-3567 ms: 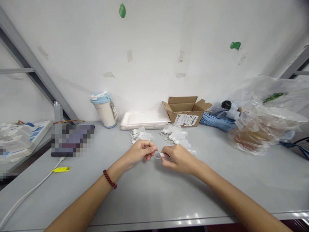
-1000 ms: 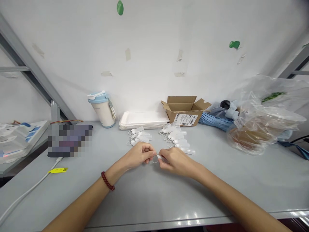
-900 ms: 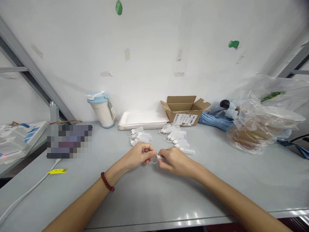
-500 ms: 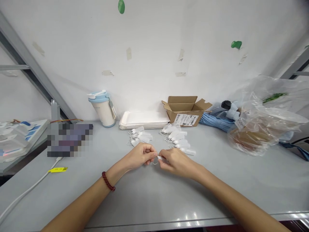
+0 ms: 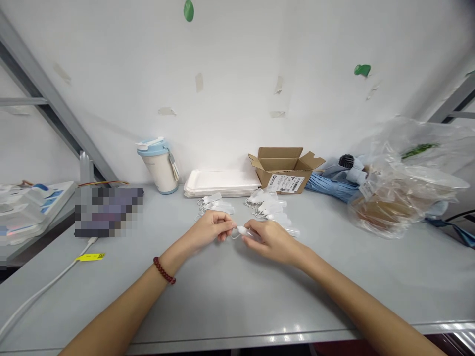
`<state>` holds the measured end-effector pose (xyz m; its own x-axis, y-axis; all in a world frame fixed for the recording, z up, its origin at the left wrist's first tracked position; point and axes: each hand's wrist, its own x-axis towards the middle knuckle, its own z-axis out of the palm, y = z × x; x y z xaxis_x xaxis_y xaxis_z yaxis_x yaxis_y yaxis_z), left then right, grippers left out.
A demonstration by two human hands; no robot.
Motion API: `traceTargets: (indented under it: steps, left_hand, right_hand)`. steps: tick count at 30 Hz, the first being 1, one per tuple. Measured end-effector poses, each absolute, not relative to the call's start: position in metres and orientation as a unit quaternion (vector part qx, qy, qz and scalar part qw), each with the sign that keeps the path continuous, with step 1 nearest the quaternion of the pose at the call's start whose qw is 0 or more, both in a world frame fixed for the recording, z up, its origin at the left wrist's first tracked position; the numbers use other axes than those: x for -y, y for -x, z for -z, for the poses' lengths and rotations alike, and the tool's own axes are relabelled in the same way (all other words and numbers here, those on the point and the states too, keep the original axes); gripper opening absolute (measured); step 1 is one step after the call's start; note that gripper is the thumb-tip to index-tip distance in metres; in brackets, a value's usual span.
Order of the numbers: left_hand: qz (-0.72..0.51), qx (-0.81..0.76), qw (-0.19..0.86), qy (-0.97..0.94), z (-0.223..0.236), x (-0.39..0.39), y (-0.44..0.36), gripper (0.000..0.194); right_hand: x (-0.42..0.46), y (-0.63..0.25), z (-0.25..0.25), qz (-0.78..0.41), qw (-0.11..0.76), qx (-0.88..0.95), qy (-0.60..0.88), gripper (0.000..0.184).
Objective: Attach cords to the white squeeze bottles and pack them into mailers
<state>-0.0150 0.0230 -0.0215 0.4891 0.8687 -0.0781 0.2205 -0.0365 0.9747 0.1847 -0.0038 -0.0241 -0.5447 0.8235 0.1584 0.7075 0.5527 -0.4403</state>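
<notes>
My right hand (image 5: 272,240) is closed round a small translucent squeeze bottle (image 5: 243,230) with a white nozzle pointing left. My left hand (image 5: 213,228) pinches the small cap at the nozzle's tip; the cap itself is mostly hidden by my fingers. A thin white strap loops below the nozzle between both hands. Beyond my left hand lies a small group of similar bottles (image 5: 222,206). Another group of bottles (image 5: 272,205) lies beyond my right hand, with part of one hidden behind it.
Against the wall stand a cream tumbler (image 5: 159,170), a stack of white trays (image 5: 222,183) and an open cardboard box (image 5: 284,175). Blue fabric (image 5: 330,188) and a clear plastic bag (image 5: 404,193) are at right. A blurred-out flat object (image 5: 107,212) with a white cable (image 5: 48,291) lies left.
Both hands have moved slightly away from me toward the bottle groups. More of the held bottle's nozzle and shoulder shows between them, and my left fingers sit at its tip.
</notes>
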Motion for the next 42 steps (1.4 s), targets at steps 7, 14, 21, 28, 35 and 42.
traceTargets:
  steps: [7, 14, 21, 28, 35, 42]
  left_hand:
    - [-0.332, -0.456, 0.568, -0.599, 0.018, -0.026, 0.017, 0.029]
    - [-0.321, -0.443, 0.556, -0.626, 0.019, -0.022, 0.014, 0.025]
    - [-0.330, -0.416, 0.565, -0.632, 0.026, -0.022, 0.015, 0.022]
    - [-0.329, -0.415, 0.565, -0.633, 0.028, -0.023, 0.014, 0.022]
    - [-0.324, -0.415, 0.567, -0.633, 0.027, -0.022, 0.014, 0.022]
    - [-0.354, -0.424, 0.570, -0.608, 0.022, -0.031, 0.022, 0.024]
  right_hand:
    - [0.000, -0.188, 0.024, -0.184, 0.192, 0.858, 0.440, 0.021]
    - [0.002, -0.188, 0.024, -0.176, 0.176, 0.861, 0.444, 0.026]
    - [0.005, -0.186, 0.024, -0.153, 0.146, 0.871, 0.444, 0.026]
    - [0.006, -0.186, 0.024, -0.145, 0.131, 0.871, 0.451, 0.026]
    - [0.004, -0.186, 0.022, -0.152, 0.131, 0.871, 0.448, 0.027]
    - [-0.001, -0.191, 0.020, -0.137, 0.203, 0.869, 0.430, 0.026]
